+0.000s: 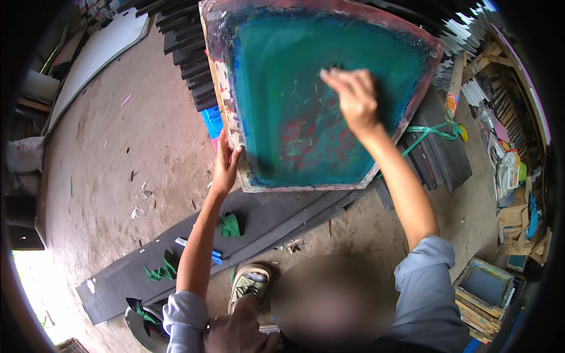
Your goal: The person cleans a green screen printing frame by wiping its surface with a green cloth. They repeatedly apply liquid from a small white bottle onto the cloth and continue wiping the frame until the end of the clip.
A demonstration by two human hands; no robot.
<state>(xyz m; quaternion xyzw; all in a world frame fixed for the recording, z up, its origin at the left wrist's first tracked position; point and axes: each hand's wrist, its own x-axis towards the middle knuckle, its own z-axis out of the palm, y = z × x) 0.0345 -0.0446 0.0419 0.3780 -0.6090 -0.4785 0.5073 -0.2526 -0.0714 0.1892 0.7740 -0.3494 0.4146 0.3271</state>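
A screen-printing frame [327, 112] with a green mesh, red smears and a paint-stained wooden rim fills the upper middle, tilted up before me. My left hand [225, 163] grips its lower left edge, thumb on the rim. My right hand [355, 97] is at the middle of the mesh, slightly smeared by motion, fingers bunched together. A small pale spot and a dark shape show at its fingertips; what they hold, if anything, I cannot make out. Below the frame, green cloth scraps [231, 225] lie on dark sheets [147, 250].
Stacked dark sheets [432, 153] tied with green string stand right of the frame. A bucket [141, 329] holding dark green scraps is at lower left. Smaller frames [485, 285] pile up at lower right. A white board [97, 67] lies far left. A shoe [250, 285] stands below.
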